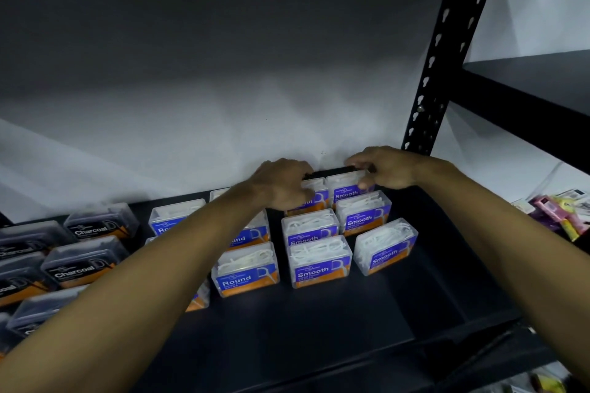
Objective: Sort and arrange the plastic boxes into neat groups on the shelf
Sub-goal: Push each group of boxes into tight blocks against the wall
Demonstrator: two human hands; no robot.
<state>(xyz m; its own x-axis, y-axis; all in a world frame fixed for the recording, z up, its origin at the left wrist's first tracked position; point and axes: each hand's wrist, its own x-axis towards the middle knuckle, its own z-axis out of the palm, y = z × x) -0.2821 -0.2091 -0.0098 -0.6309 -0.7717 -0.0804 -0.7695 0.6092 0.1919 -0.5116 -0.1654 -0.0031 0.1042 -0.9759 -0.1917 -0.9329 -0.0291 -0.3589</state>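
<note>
Clear plastic boxes of floss picks stand in rows on the black shelf (319, 329). Several blue "Smooth" boxes (319, 265) fill the right rows, blue "Round" boxes (245, 269) the middle, dark "Charcoal" boxes (79, 265) the left. My left hand (281, 183) reaches to the back and grips the rearmost Smooth box of the left Smooth row (317, 190), which it partly hides. My right hand (383, 169) pinches the top edge of the rearmost Smooth box of the right row (346, 190) by the wall.
A white wall backs the shelf. A black perforated upright (437, 73) stands at the right, with another black shelf (542, 83) beyond it. Colourful small packages (562, 214) lie at the far right. The front-most right Smooth box (386, 246) sits skewed.
</note>
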